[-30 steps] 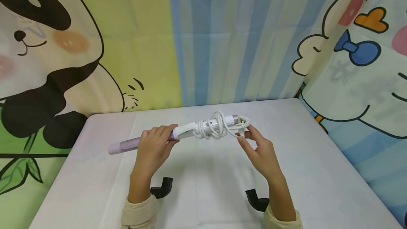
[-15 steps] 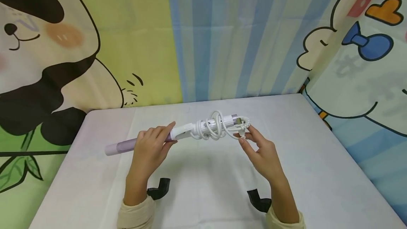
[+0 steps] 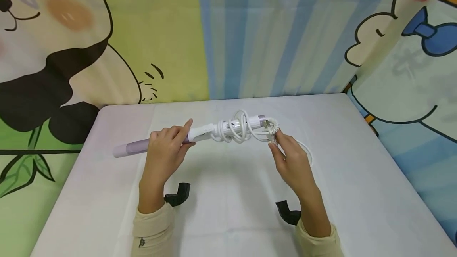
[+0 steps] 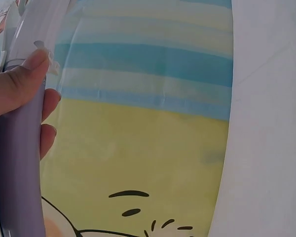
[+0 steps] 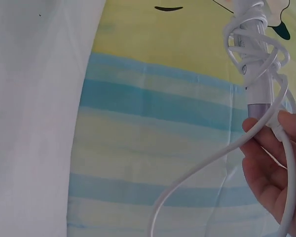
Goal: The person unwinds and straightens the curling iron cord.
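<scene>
A curling iron (image 3: 132, 147) with a lilac barrel and a white handle (image 5: 259, 94) is held nearly level above the table. My left hand (image 3: 162, 152) grips the barrel beside the handle; in the left wrist view its thumb (image 4: 35, 60) lies along the top. Loose coils of white power cord (image 5: 290, 182) wind around the handle. At the handle's lilac end, my right hand (image 3: 294, 163) pinches the cord between thumb and fingers. A length of cord trails behind this hand, and two strands run down in the right wrist view.
The white table (image 3: 221, 225) lies under both hands. Beside each wrist shows a black curved piece, one at the left (image 3: 180, 194) and one at the right (image 3: 288, 214). Printed cartoon curtains (image 3: 171, 35) hang close behind the table and along its sides.
A loop of cord now shows behind my right hand, where none showed earlier. My left hand keeps its grip on the barrel. The head view has tilted down slightly.
</scene>
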The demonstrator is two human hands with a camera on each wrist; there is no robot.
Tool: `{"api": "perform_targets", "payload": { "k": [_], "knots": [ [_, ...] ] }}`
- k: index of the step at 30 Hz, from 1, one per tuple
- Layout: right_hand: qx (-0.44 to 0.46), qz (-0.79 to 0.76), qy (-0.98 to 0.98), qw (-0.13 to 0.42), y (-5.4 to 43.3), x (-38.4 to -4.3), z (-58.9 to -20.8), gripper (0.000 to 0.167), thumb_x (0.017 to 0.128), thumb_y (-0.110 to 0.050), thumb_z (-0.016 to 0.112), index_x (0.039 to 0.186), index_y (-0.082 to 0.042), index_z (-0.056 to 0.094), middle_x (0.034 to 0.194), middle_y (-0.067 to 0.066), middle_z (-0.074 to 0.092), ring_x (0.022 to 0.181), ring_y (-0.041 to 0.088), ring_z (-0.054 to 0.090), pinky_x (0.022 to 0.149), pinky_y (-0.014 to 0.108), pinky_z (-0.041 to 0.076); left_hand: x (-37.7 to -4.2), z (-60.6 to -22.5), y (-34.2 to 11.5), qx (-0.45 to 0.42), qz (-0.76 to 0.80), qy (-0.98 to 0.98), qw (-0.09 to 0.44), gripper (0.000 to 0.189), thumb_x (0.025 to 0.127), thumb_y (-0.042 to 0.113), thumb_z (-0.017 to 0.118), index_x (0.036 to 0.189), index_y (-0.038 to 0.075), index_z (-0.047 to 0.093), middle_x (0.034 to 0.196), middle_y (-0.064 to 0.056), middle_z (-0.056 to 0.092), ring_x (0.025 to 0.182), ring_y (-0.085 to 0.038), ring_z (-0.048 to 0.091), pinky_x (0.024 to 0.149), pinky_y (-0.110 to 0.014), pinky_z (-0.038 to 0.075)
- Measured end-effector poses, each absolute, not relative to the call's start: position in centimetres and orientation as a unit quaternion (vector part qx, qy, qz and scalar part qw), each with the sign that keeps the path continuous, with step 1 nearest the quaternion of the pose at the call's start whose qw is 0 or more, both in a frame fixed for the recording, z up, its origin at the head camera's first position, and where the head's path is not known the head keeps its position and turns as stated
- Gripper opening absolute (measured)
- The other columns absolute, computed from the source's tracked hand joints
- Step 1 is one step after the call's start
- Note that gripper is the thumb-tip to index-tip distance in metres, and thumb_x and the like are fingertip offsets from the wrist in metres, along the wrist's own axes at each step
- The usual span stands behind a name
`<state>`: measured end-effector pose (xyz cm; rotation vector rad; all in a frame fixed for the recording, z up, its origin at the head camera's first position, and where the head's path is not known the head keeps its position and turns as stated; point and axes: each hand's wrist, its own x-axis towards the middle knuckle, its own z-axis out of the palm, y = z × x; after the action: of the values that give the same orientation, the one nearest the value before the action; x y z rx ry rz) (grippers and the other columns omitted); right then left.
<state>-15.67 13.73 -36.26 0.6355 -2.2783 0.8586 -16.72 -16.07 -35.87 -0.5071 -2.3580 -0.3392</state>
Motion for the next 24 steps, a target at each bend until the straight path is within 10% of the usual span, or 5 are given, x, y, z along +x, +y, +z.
{"api": "perform_targets", "payload": {
  "k": [10,19,24],
  "knots": [
    [0.261,0.391,-0.754,0.459,12.0,-17.5,-36.5,0.035,0.079,0.015,0.057,0.114,0.018,0.052,0.092,0.025,0.065,0.079,0.030,0.067,0.075,0.018,0.050,-17.4,-35.0,-15.1,-0.201,-0.113,-0.907,0.351,0.063,0.068,0.020,0.079,0.125,0.007,0.054,0.087,-0.014,0.066,0.069,-0.032,0.061,0.053,-0.040,0.038],
    [0.304,0.628,-0.659,0.283,12.3,-16.4,-36.6,0.038,0.087,0.019,0.037,0.125,0.018,0.034,0.119,0.012,0.055,0.099,0.013,0.060,0.089,0.024,0.046,-16.6,-35.7,-15.0,-0.205,-0.136,-0.910,0.334,0.066,0.067,0.016,0.080,0.125,0.004,0.052,0.088,-0.014,0.065,0.071,-0.031,0.060,0.056,-0.041,0.038],
    [0.302,0.635,-0.650,0.288,12.2,-16.6,-37.4,0.042,0.088,0.019,0.035,0.131,0.017,0.031,0.122,0.004,0.054,0.105,0.012,0.059,0.092,0.026,0.044,-16.9,-35.9,-14.6,-0.233,-0.158,-0.913,0.295,0.063,0.070,0.017,0.078,0.126,0.002,0.051,0.085,-0.013,0.064,0.069,-0.029,0.061,0.055,-0.041,0.041]
  ]
}}
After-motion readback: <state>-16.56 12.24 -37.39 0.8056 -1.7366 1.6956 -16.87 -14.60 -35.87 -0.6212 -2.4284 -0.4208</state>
